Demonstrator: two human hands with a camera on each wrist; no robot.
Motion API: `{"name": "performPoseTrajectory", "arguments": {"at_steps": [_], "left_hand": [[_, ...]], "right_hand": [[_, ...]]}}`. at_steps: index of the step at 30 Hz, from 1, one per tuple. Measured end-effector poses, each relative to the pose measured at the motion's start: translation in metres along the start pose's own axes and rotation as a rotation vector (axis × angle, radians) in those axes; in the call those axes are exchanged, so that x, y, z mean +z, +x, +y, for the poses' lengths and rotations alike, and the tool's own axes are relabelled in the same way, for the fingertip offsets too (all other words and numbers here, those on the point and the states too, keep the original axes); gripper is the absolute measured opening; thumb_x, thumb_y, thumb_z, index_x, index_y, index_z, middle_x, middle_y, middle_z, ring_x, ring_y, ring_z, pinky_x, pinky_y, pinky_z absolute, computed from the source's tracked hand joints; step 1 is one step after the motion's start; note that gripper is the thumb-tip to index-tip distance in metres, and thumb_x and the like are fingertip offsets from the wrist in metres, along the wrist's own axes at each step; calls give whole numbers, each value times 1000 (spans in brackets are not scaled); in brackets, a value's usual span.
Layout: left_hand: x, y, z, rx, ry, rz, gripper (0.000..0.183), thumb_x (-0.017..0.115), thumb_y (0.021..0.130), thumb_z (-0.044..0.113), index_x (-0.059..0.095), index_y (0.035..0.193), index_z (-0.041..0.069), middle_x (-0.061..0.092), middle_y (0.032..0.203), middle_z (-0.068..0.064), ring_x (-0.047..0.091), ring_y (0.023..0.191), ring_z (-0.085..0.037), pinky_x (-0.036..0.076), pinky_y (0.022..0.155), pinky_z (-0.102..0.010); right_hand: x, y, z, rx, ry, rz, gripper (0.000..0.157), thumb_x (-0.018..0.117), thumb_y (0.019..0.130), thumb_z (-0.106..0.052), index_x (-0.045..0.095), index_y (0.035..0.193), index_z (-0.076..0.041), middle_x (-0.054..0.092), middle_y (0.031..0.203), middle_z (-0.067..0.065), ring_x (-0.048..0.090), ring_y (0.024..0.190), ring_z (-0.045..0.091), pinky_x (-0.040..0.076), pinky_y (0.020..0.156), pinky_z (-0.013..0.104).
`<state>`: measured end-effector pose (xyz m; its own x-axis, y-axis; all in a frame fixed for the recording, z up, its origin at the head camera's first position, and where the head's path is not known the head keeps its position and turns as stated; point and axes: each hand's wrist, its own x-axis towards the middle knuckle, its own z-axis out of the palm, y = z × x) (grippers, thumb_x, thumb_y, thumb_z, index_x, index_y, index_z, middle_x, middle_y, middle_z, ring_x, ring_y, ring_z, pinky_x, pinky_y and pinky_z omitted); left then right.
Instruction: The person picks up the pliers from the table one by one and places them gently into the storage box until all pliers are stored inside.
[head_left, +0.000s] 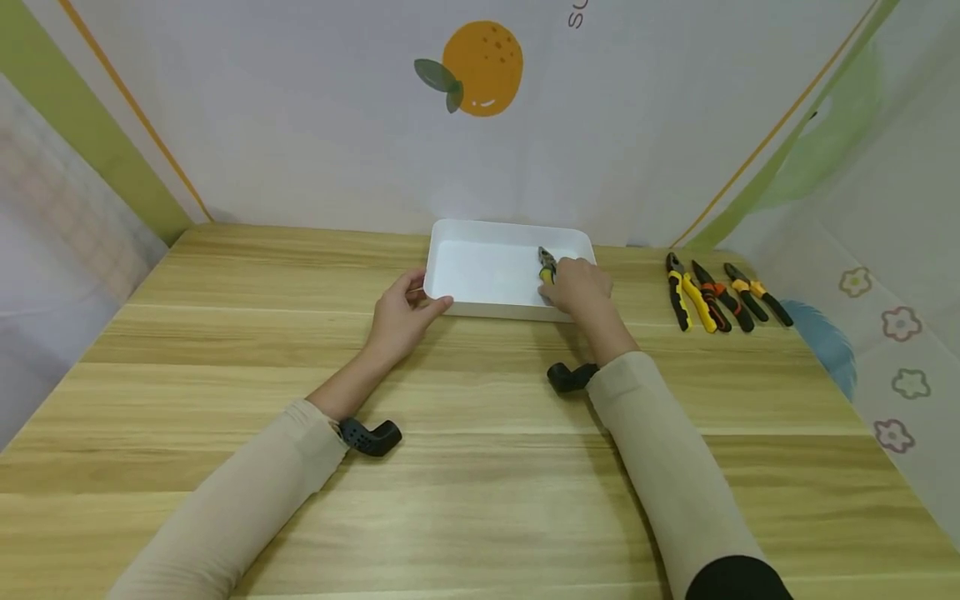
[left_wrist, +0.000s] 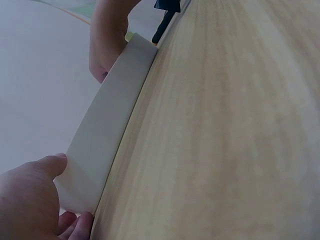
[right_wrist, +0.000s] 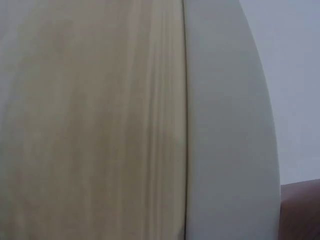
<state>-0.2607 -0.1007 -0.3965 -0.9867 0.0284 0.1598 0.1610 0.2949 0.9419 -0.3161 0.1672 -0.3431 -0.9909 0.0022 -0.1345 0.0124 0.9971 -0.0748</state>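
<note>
A shallow white tray [head_left: 480, 310] sits at the far side of the wooden table. My left hand [head_left: 403, 318] holds its near left corner, thumb at the front wall and fingers around the side; in the left wrist view the left hand [left_wrist: 30, 200] spans the tray's end. Over the right part of the tray, my right hand [head_left: 582, 287] grips a pair of pliers [head_left: 547, 260], metal head pointing away and a bit of yellow handle showing. The rest of the handles is hidden under the hand. In the right wrist view the tray's wall [right_wrist: 230, 125] covers most of that hand.
To the right of the tray lie three more pliers side by side: yellow-and-black pliers [head_left: 701, 305], red-and-black pliers [head_left: 738, 312] and orange-and-black pliers [head_left: 771, 305]. A white printed cloth [head_left: 330, 125] hangs behind the table [head_left: 465, 483].
</note>
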Motion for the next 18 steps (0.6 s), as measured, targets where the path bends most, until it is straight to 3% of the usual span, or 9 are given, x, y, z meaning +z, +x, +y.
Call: {"name": "performPoseTrajectory", "arguments": {"at_steps": [8,13,18], "left_hand": [[0,0,1,4,7,-4,64,74,93,25,47,145,-1,57,143,-19,60,128,-32,52,110,-42],[0,0,0,11,17,-2,65,75,93,25,47,145,-1,58,143,-19,60,127,-32,53,109,-43],[0,1,-1,13,19,1,64,75,93,27,48,145,0,59,142,-18,60,126,-32,53,109,-43]], "right_hand": [[-1,-2,3,-10,0,-1,50,54,100,-49,63,115,-1,61,95,13,56,81,26,49,67,38],[-3,-9,2,-28,-18,97,56,51,101,-46,57,128,3,61,117,20,62,100,36,58,79,51],[-12,-15,4,-75,11,169,59,51,103,-44,52,139,2,58,134,23,61,116,40,59,84,53]]}}
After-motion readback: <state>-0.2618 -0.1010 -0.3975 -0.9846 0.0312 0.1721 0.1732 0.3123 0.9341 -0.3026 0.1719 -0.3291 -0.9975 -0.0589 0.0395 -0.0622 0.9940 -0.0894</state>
